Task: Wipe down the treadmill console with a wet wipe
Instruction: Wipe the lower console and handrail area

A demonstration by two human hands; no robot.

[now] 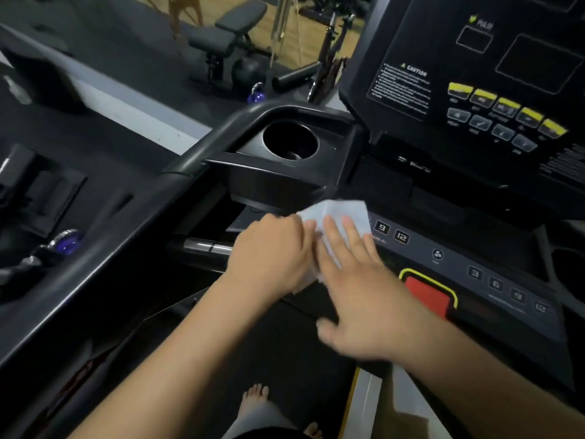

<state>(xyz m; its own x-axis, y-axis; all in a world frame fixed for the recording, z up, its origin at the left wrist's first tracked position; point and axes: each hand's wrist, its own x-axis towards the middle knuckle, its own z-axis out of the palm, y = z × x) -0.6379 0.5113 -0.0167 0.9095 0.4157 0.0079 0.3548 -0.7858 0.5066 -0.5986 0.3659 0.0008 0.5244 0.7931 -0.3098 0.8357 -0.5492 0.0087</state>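
- Bare feet (253, 397) on the dark treadmill belt (285, 359) lie nearest the lens; forearms reach up from there to the console.
- Wet wipe (335, 217): white, creased, lying on the left end of the lower key panel (459, 280), just below the cup-holder housing. It covers the keys left of the "9" and "12" buttons.
- Right hand (357, 286): flat, fingers spread and extended, palm pressing down on the wipe; nothing pinched, thumb out to the side over the belt edge. Somewhat motion-blurred.
- Left hand (272, 251): curled loosely at the wipe's left edge, fingertips on or tucked under the sheet. Whether it actually pinches the sheet I cannot tell.
- Judgement, step in hand: spreading or pressing the wipe before stroking across the panel. Keep the sheet flat under the palm, sweep toward the fan key, then the numbered keys on the right.
- Judgement, risk: the red stop button (427, 296) with the yellow surround sits just beside the right hand; light pressure there. The upper display (474, 90) with its yellow keys looks not yet reached.
- Containers: round cup holder (289, 141) left of the display, well apart from the hands; interior dark, nothing seen in it, bottom not fully visible. A second recess at the far right edge is cropped; contents unknown.
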